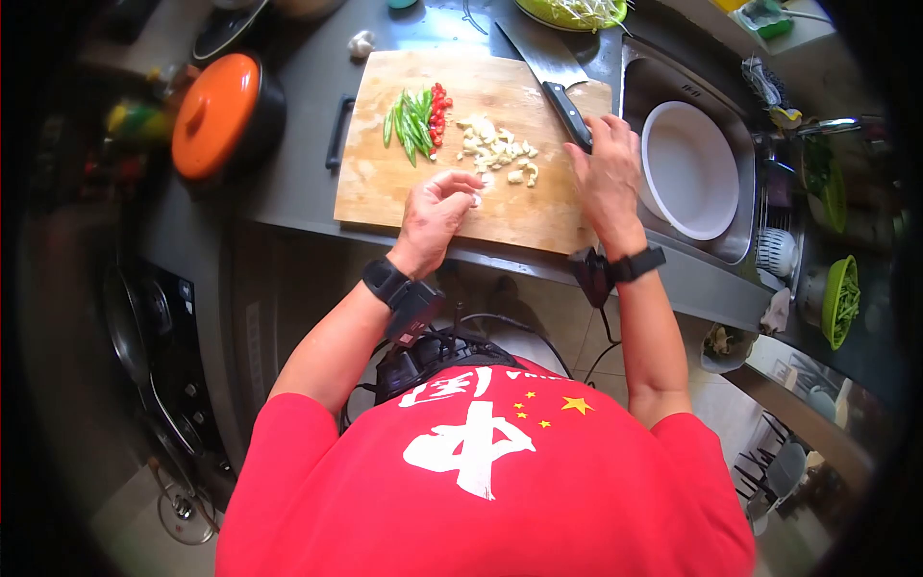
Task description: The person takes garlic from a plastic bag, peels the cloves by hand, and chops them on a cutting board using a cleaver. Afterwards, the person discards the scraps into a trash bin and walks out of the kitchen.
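Observation:
My left hand [430, 219] is closed in a pinch at the front edge of the wooden cutting board [385, 197], with a small pale garlic piece [476, 200] at its fingertips. My right hand [610, 173] is at the board's right side, thumb and fingers apart around the butt end of the knife's black handle [565, 111]. The knife's blade [540, 53] points away, past the board's back edge. Chopped garlic [495, 144] lies mid-board, beside red pepper pieces [438, 115] and sliced green pepper [411, 125].
A garlic bulb [361, 44] sits behind the board. On the left is a black pot with an orange lid [216, 115]. The sink at right holds a white basin [689, 170]. A green bowl [577, 12] stands at the back, another green basket [841, 303] at far right.

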A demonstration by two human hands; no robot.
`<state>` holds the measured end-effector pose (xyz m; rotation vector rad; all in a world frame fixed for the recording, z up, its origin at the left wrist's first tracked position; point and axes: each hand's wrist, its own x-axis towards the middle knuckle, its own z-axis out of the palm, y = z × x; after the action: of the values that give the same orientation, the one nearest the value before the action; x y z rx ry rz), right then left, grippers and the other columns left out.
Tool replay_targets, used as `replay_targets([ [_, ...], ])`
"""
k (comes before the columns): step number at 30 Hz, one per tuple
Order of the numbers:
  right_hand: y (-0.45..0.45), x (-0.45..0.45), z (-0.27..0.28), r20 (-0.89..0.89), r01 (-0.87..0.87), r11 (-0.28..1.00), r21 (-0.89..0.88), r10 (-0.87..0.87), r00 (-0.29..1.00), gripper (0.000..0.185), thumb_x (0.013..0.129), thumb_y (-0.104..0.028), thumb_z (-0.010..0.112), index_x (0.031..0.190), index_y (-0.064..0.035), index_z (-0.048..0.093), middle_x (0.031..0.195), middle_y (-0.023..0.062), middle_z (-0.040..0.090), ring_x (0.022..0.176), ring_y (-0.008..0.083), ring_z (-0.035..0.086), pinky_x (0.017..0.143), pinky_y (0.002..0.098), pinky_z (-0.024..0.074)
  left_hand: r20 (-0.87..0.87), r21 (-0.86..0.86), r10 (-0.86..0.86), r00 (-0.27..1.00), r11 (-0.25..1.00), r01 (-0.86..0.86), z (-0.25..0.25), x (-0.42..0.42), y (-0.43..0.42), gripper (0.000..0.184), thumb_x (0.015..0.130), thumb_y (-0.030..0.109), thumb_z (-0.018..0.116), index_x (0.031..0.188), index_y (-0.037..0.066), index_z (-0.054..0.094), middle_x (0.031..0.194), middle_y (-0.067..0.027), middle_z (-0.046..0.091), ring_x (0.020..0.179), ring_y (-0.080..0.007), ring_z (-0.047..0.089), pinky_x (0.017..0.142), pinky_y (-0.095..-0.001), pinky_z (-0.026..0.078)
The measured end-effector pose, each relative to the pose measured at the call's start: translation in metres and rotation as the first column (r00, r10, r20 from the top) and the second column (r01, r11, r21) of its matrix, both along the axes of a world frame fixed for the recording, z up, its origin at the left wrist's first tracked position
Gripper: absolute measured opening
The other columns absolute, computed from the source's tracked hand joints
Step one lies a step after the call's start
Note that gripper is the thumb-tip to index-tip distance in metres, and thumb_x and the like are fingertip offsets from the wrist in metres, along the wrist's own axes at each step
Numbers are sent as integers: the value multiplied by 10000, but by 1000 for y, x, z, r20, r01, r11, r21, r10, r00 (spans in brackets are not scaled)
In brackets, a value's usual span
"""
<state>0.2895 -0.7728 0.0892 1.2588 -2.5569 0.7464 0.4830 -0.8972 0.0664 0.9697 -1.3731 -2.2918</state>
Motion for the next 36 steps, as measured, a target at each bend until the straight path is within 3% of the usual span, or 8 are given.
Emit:
replay_targets([
  [10, -8, -12, 4, 197, 8, 997, 73, -22, 980, 455, 793, 66, 515, 1245, 12, 494, 1080, 269, 591, 930, 434, 601, 829, 480, 498, 25, 197, -81, 996, 977, 74, -7, -11, 0, 71, 866, 23, 586, 885, -16, 641, 693, 42, 524, 529, -2, 380, 460, -178, 267],
  [13, 28, -4, 14, 429, 52, 983, -175, 29, 903, 439, 824, 46, 486, 1262, 31, 520, 1092, 215, 633, 921, 323, 637, 810, 394, 506, 204, -144, -50, 978, 986, 80, 0, -14, 5, 92, 856, 59, 665, 911, -13, 646, 682, 21, 533, 552, -34, 445, 473, -205, 350],
  [16, 74, 21, 8, 672, 237, 804, -546, 252, 696, 387, 885, 2, 517, 1267, 63, 522, 1045, 42, 599, 899, 91, 539, 814, 249, 465, 132, -778, -41, 990, 615, 130, -7, -18, 14, 131, 844, 66, 687, 957, 7, 655, 737, -52, 586, 561, -116, 525, 505, -274, 435],
  [19, 82, 52, 26, 715, 336, 673, -659, 423, 556, 311, 899, -33, 583, 1199, 43, 549, 928, 35, 608, 764, 87, 548, 686, 236, 466, 63, -907, -143, 988, 405, 116, -17, -29, 24, 165, 838, 77, 688, 995, 33, 660, 808, -124, 597, 618, -221, 586, 584, -350, 488],
  [22, 88, 30, 30, 891, 250, 901, -354, 243, 384, 241, 908, -106, 634, 1102, 24, 571, 755, 8, 591, 641, 100, 546, 583, 265, 454, 192, -914, -142, 971, 336, 230, -20, -36, 31, 91, 812, 41, 661, 894, 15, 628, 823, -168, 570, 731, -341, 592, 668, -405, 487],
  [25, 88, 34, 35, 709, 107, 980, -167, 44, 703, 215, 906, -139, 657, 1060, -11, 579, 631, 45, 540, 565, 128, 535, 551, 304, 450, 257, -915, -118, 959, 288, 281, -25, -38, 26, 59, 802, 26, 645, 831, 2, 599, 811, -177, 570, 740, -369, 578, 677, -422, 482],
  [28, 105, 41, 54, 429, -123, 992, 13, 105, 897, 192, 890, -169, 655, 1007, -41, 572, 718, 167, 597, 645, 332, 617, 581, 419, 466, 240, -921, -123, 963, 283, 266, -26, -24, 16, 54, 798, 22, 639, 804, -5, 592, 785, -178, 577, 737, -369, 579, 671, -424, 480],
  [36, 115, 65, 60, 435, -174, 932, 319, 20, 900, 216, 910, -184, 613, 937, -18, 478, 747, 223, 617, 728, 451, 595, 631, 518, 460, 240, -910, -110, 964, 319, 263, -23, -13, 3, 67, 787, 40, 662, 783, -4, 612, 761, -167, 619, 745, -342, 608, 672, -409, 485],
])
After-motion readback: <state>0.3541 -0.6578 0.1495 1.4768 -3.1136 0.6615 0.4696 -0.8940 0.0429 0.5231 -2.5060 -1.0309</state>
